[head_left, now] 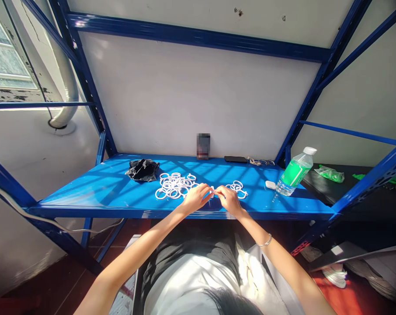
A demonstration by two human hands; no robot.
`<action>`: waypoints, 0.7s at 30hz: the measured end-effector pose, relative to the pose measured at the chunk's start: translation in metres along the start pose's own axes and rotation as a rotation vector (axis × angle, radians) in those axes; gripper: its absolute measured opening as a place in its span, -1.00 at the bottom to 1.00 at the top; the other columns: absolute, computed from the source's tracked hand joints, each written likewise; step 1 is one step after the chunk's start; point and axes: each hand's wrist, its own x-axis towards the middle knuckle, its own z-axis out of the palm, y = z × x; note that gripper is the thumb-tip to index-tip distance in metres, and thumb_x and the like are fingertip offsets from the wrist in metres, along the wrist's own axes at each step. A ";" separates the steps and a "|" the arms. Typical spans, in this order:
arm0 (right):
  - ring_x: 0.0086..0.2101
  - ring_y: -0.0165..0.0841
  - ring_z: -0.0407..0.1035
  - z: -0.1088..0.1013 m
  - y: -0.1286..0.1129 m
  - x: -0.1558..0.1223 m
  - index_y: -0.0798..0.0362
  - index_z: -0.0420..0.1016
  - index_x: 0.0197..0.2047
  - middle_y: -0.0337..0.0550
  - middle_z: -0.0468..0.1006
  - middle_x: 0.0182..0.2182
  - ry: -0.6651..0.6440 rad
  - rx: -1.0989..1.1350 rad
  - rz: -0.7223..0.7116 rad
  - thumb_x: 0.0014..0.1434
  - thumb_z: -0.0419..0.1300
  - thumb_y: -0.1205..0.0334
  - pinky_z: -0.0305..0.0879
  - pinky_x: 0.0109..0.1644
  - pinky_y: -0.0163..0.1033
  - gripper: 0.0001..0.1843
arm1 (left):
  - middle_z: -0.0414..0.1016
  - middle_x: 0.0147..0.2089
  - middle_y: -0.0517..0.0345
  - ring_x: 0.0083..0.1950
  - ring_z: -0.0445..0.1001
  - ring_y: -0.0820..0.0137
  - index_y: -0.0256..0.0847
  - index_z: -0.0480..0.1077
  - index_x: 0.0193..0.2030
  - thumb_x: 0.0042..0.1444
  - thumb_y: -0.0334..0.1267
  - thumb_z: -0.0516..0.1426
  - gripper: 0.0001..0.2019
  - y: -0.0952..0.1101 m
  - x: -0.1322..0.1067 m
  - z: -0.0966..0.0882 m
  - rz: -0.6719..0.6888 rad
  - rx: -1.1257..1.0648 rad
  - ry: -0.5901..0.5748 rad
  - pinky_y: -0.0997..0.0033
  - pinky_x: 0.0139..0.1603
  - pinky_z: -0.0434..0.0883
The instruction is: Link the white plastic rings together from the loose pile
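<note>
The 2 hands meet at the centre of the frame, over the front of the blue metal tabletop. The left hand and the right hand are drawn in to a pinch, fingertips almost touching, around 1 small white piece; which hand bears it I cannot tell.

Just beyond the left hand, toward the left of the frame, a large pile of glossy white rings spreads sideways, so that hand is the nearer to it. A smaller cluster of white rings lies on the other side, just beside the right hand.

Farther right are a small white rounded case and a clear plastic bottle with a green label. Left of centre, behind the pile, sits a crumpled black plastic bag. At the back edge are a flat black rectangular device and a blurred, dark upright rectangle I cannot identify.

The fingers partly hide the held piece, so its shape and long axis are unclear; overlapping rings cannot be counted.
</note>
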 end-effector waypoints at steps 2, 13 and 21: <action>-0.43 -0.34 0.45 0.000 0.000 0.000 0.02 0.43 -0.30 -0.15 0.56 -0.41 0.002 -0.001 0.000 0.34 0.01 0.29 0.30 -0.37 -0.29 -0.78 | 0.45 -0.22 0.06 -0.26 0.47 0.39 -0.22 0.31 -0.12 0.33 -0.27 -0.01 -0.88 0.000 0.000 0.000 -0.001 0.005 0.002 0.43 -0.36 0.41; -0.40 -0.33 0.47 0.001 0.001 0.000 0.01 0.47 -0.25 -0.14 0.57 -0.39 0.004 0.024 -0.008 0.34 0.02 0.29 0.33 -0.37 -0.28 -0.79 | 0.44 -0.22 0.05 -0.27 0.46 0.39 -0.23 0.30 -0.11 0.34 -0.31 -0.04 -0.87 0.001 -0.002 0.001 0.009 0.039 -0.018 0.45 -0.38 0.38; -0.41 -0.33 0.46 -0.001 -0.001 0.001 0.00 0.48 -0.21 -0.14 0.58 -0.37 0.004 0.017 -0.010 0.35 0.04 0.22 0.32 -0.37 -0.27 -0.80 | 0.44 -0.23 0.04 -0.28 0.45 0.38 -0.23 0.29 -0.12 0.34 -0.31 -0.05 -0.87 0.002 -0.001 0.000 0.005 0.015 0.026 0.43 -0.39 0.38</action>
